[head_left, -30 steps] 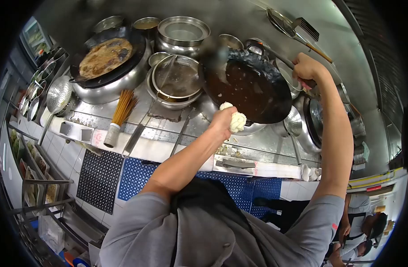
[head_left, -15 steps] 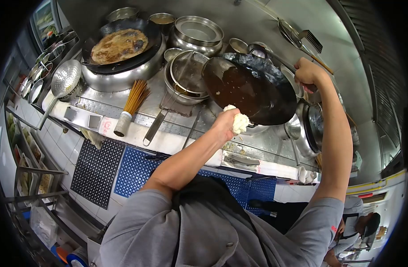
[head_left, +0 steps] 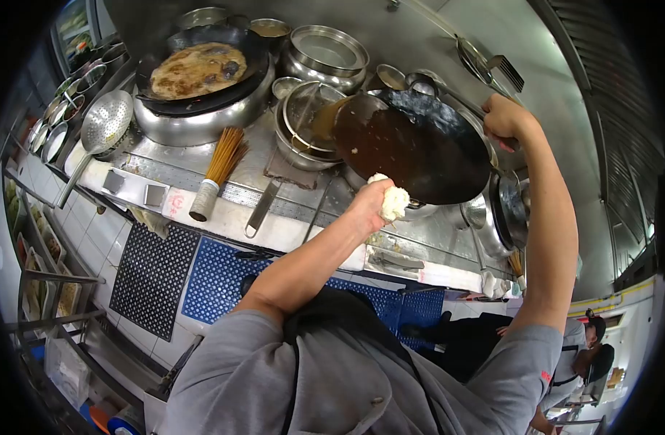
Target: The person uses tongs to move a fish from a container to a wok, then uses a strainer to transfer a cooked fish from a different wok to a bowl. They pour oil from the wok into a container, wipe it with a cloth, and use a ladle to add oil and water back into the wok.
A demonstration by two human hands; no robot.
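Note:
My left hand (head_left: 369, 208) is closed around a bunched white cloth (head_left: 395, 204) at the near rim of a black wok (head_left: 459, 138). The wok is tilted to the left, with brown liquid (head_left: 398, 148) inside. A stream of it runs over the left rim into a wire strainer (head_left: 302, 109) set on a steel pot (head_left: 303, 158). My right hand (head_left: 505, 119) is wrapped around the handle of a ladle (head_left: 422, 84), whose bowl is by the wok's far rim.
Another wok (head_left: 256, 65) at the back left holds browned food in liquid. A bamboo brush (head_left: 224, 159) and a perforated skimmer (head_left: 108, 122) lie along the counter (head_left: 180, 156). A spatula (head_left: 506, 69) hangs on the right wall. Co-workers (head_left: 583, 362) stand at lower right.
Liquid now pours from the wok's left rim into the strainer; earlier no clear stream showed. The view has shifted slightly. Both hands keep their holds. A second co-worker's head shows at lower right.

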